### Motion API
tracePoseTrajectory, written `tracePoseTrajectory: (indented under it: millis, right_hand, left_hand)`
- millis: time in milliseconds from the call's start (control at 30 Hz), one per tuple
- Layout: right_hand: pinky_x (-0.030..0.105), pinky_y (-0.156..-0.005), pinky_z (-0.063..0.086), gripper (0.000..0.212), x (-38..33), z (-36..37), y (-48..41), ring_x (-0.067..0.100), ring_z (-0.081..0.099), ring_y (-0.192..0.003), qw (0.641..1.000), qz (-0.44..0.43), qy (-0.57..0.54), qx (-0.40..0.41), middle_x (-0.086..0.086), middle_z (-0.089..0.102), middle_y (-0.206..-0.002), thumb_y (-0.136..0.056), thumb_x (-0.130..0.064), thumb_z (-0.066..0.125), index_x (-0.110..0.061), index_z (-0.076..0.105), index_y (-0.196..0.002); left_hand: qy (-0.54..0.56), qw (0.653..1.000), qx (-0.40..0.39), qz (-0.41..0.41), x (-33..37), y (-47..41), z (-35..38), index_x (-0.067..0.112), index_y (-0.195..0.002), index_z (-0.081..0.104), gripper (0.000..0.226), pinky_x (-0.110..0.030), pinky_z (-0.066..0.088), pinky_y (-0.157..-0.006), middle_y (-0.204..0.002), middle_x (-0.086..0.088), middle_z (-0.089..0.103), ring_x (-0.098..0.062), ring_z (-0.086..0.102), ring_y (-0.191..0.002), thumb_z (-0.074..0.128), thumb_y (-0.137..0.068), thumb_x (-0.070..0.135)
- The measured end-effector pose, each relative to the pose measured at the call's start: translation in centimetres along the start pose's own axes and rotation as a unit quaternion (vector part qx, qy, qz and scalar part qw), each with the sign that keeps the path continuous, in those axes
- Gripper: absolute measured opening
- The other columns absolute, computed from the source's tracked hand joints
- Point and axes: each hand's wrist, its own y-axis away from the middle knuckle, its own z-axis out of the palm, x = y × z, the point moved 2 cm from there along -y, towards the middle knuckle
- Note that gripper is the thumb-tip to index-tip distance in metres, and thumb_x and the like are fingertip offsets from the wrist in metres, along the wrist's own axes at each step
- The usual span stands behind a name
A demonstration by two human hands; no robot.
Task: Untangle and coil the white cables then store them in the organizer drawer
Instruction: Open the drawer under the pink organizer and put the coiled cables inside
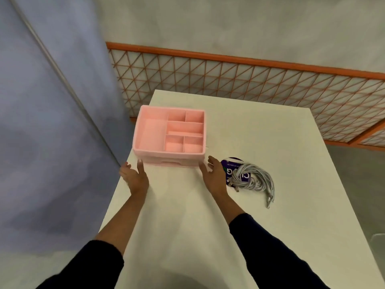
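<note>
A pink organizer (137, 140) with several empty top compartments stands near the table's left edge. Its drawer (169, 162) in the front face is closed. My left hand (134, 176) is at the organizer's front left corner, fingers straight, thumb tip touching the corner. My right hand (214, 174) is at the front right corner, fingers relaxed, holding nothing. A tangled bundle of white cables (253, 178) lies on the table to the right of my right hand, partly on a purple round item (226, 163).
The white table (260, 134) ends close to the organizer's left side, next to a blue-grey wall panel (52, 122). An orange lattice fence (250, 80) runs behind the table. Bare tabletop stretches in front of me and to the right.
</note>
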Motion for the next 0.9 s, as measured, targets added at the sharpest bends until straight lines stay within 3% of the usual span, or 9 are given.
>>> tracePoseTrajectory:
  millis: [133,233,333,467,567,667,900]
  right_hand:
    - [0.030,-0.112,0.030,0.068,-0.6,2.2,-0.1,0.020,0.038,-0.137,1.000,0.026,0.001,-0.012,0.008,0.038,-0.150,-0.093,-0.038,0.056,-0.006,0.029,-0.147]
    - [0.035,-0.115,0.029,0.071,-1.0,3.2,-0.4,0.020,0.036,-0.139,0.999,0.036,0.001,0.011,0.008,0.037,-0.151,-0.093,-0.043,0.054,-0.007,0.027,-0.148]
    - [0.038,-0.111,0.036,0.067,-1.0,3.7,-0.7,0.022,0.044,-0.133,0.998,0.048,-0.007,0.045,0.009,0.045,-0.145,-0.093,-0.042,0.055,-0.006,0.033,-0.146]
    - [0.039,-0.104,0.044,0.061,-1.0,4.5,-0.4,0.023,0.055,-0.123,0.995,0.052,-0.021,0.086,0.011,0.058,-0.132,-0.091,-0.044,0.057,-0.003,0.048,-0.136]
    - [0.027,-0.101,0.042,0.058,-1.1,5.1,-0.2,0.022,0.053,-0.124,0.991,0.061,-0.045,0.109,0.012,0.056,-0.133,-0.092,-0.034,0.060,-0.002,0.046,-0.137]
    - [0.018,-0.088,0.042,0.052,-1.0,5.1,-0.1,0.022,0.055,-0.121,0.987,0.066,-0.060,0.132,0.013,0.059,-0.127,-0.090,-0.029,0.064,-0.001,0.050,-0.132]
    - [0.021,-0.084,0.044,0.048,-1.1,5.1,-0.1,0.019,0.059,-0.114,0.979,0.081,-0.106,0.155,0.008,0.061,-0.120,-0.084,-0.033,0.071,-0.003,0.054,-0.119]
  left_hand:
    - [-0.011,0.996,-0.073,0.056,-0.7,-3.2,-1.0,0.003,-0.149,0.021,0.066,-0.045,0.028,-0.114,-0.153,-0.015,0.025,-0.033,0.033,-0.138,0.048,-0.099,0.035]
    - [0.003,0.989,-0.126,0.078,-0.6,-4.5,-0.8,0.011,-0.148,0.030,0.060,-0.045,0.029,-0.115,-0.152,-0.009,0.035,-0.028,0.036,-0.137,0.050,-0.098,0.037]
    - [0.038,0.982,-0.165,0.084,-0.6,-4.8,-0.3,0.012,-0.137,0.045,0.051,-0.033,0.037,-0.104,-0.138,-0.009,0.051,-0.024,0.048,-0.128,0.050,-0.096,0.041]
    - [0.038,0.985,-0.147,0.086,-0.6,-5.1,-0.3,0.007,-0.129,0.049,0.037,-0.029,0.041,-0.094,-0.125,-0.010,0.060,-0.026,0.054,-0.120,0.048,-0.100,0.029]
    - [0.059,0.984,-0.140,0.091,-0.4,-5.6,-0.5,0.007,-0.128,0.053,0.035,-0.032,0.043,-0.093,-0.120,-0.011,0.063,-0.029,0.056,-0.118,0.052,-0.099,0.026]
    - [0.068,0.986,-0.133,0.080,-0.1,-5.3,-0.4,0.001,-0.126,0.054,0.039,-0.033,0.045,-0.096,-0.122,-0.018,0.063,-0.028,0.058,-0.118,0.056,-0.096,0.026]
    - [0.076,0.990,-0.102,0.065,0.1,-4.3,-0.3,0.002,-0.121,0.057,0.041,-0.037,0.048,-0.100,-0.121,-0.014,0.065,-0.026,0.059,-0.118,0.063,-0.091,0.030]
